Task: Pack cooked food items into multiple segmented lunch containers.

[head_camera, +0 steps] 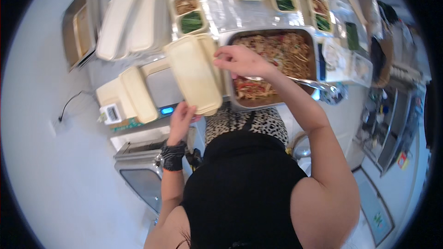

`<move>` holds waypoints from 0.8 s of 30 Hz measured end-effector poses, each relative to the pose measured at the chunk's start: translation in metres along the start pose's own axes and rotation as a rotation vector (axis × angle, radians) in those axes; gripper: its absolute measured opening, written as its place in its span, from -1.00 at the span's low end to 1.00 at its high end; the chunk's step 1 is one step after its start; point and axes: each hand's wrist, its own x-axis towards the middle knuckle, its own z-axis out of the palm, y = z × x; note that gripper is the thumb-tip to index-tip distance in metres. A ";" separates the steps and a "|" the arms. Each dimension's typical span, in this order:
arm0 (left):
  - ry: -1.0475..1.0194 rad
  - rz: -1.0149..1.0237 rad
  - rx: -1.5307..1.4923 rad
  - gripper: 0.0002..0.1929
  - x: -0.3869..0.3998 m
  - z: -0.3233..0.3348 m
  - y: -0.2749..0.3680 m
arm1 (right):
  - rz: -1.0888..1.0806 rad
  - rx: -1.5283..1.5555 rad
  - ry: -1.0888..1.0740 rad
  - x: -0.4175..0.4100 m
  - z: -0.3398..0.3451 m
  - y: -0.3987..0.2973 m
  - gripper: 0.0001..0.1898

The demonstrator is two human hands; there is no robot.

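My left hand (182,119) grips the lower end of a long cream lid or shallow tray (193,76), thumb on top, tilted over a digital scale (164,88) with a lit blue display. A second cream piece (208,46) lies partly hidden behind it. At its right edge is my right hand (242,60), thumb and forefinger curled; whether they pinch the edge I cannot tell. Under my right forearm a deep steel pan (226,76) holds a mixed, shredded cooked food (277,50). A metal utensil's handle (308,83) crosses its right rim.
Stacked pale lids or trays (145,17) stand at the back left. Filled compartment trays with greens, such as one tray (188,7), lie on the shiny table cover (218,7). A cream tray (138,93) and a small white timer-like device (111,113) sit left of the scale.
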 end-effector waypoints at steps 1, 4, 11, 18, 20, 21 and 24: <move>0.019 -0.004 0.009 -0.80 -0.003 -0.005 -0.003 | 0.029 -0.001 0.022 -0.012 -0.009 0.004 -0.51; 0.055 0.090 0.118 -0.81 -0.004 -0.018 -0.013 | -0.056 0.061 0.325 -0.038 -0.046 0.026 -0.62; 0.266 0.116 0.345 -0.57 -0.002 -0.006 0.017 | 0.491 -0.863 0.809 -0.148 -0.197 0.199 -0.55; 0.613 0.521 1.089 0.16 0.028 0.072 0.053 | 0.368 -0.806 0.629 -0.192 -0.226 0.305 -0.65; 0.687 0.431 1.042 0.20 0.035 0.075 0.055 | 0.261 -0.859 0.935 -0.195 -0.219 0.267 -0.69; 0.679 0.438 1.041 0.20 0.037 0.076 0.057 | 0.269 -0.862 0.942 -0.201 -0.218 0.239 -0.69; 0.637 0.357 0.956 0.13 0.039 0.070 0.063 | -0.002 -0.744 1.170 -0.191 -0.198 0.145 -0.70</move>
